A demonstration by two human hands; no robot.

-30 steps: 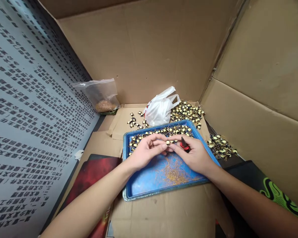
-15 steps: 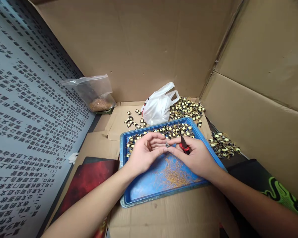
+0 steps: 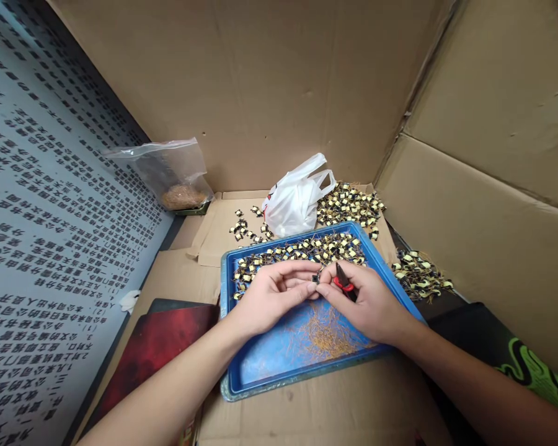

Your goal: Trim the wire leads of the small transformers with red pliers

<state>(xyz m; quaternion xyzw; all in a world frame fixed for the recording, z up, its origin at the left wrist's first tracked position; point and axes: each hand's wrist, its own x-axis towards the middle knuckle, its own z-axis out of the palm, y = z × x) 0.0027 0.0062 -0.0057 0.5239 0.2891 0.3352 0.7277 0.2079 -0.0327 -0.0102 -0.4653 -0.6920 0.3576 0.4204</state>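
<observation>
Over the blue tray [image 3: 279, 391], my left hand [image 3: 274, 296] and my right hand [image 3: 367, 303] meet at the fingertips. Between them is a small dark coil component [image 3: 315, 279], pinched by the left thumb and fingers, with the right fingertips touching it. Tucked in my right hand are wire cutters [image 3: 345, 286] with red handles, their dark jaws pointing up and away; most of the handles are hidden in the palm. Many similar components [image 3: 339, 246] with yellow tape and copper leads lie along the tray's far side. Clipped copper wire ends [image 3: 328, 334] are heaped nearer me.
A white plastic bag [image 3: 291, 207] stands behind the tray, beside a pile of components [image 3: 353, 204]. Another pile [image 3: 421, 275] lies right of the tray. At the back left is a clear bag [image 3: 183, 195] holding copper-coloured bits. Cardboard walls [image 3: 270, 87] enclose the back and right.
Both hands have shifted slightly nearer me, and the component has turned between the fingertips. My left fingers have closed in more around it. The cutters stay in my right hand.
</observation>
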